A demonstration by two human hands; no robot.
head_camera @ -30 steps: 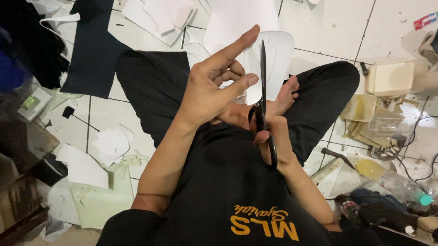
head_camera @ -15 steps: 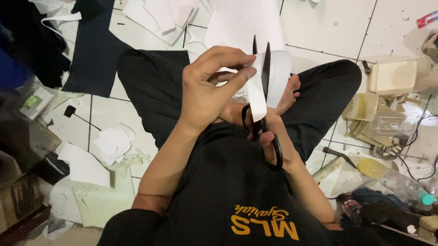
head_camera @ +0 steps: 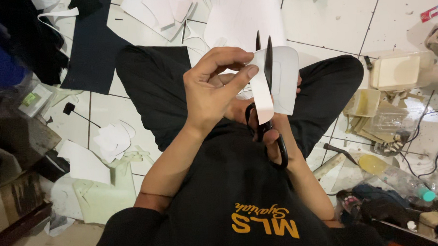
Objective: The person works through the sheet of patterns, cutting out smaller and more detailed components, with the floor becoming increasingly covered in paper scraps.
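White card piece [head_camera: 263,94] sits above our lap, held upright between the blades of the black scissors [head_camera: 266,76]. It is a narrow pale strip, flat, stiff-looking, with a straight long edge; behind it a wider rounded white panel [head_camera: 286,80] shows, and we cannot tell whether the two are one sheet partly cut or separate pieces.

Left hand [head_camera: 212,91] pinches the strip's upper left edge, thumb and forefinger closed on it, the other fingers curled. Right hand [head_camera: 273,135] is mostly hidden under the strip; it is closed through the scissor loops, blades slightly parted and pointing away from us.

Risks as we judge them: the left thumb tip lies very near the blade line, so a quick closing stroke could nick it. The strip is held only at one edge, so it may twist or flop and the cut wander off line. A loose offcut could drop among the scraps.

Around us: black trousers, crossed legs, white tiled floor [head_camera: 332,19] littered with white paper offcuts [head_camera: 112,140], a dark fabric sheet [head_camera: 93,49], a cream plastic box [head_camera: 399,71] to the right, a clear bottle [head_camera: 393,177].
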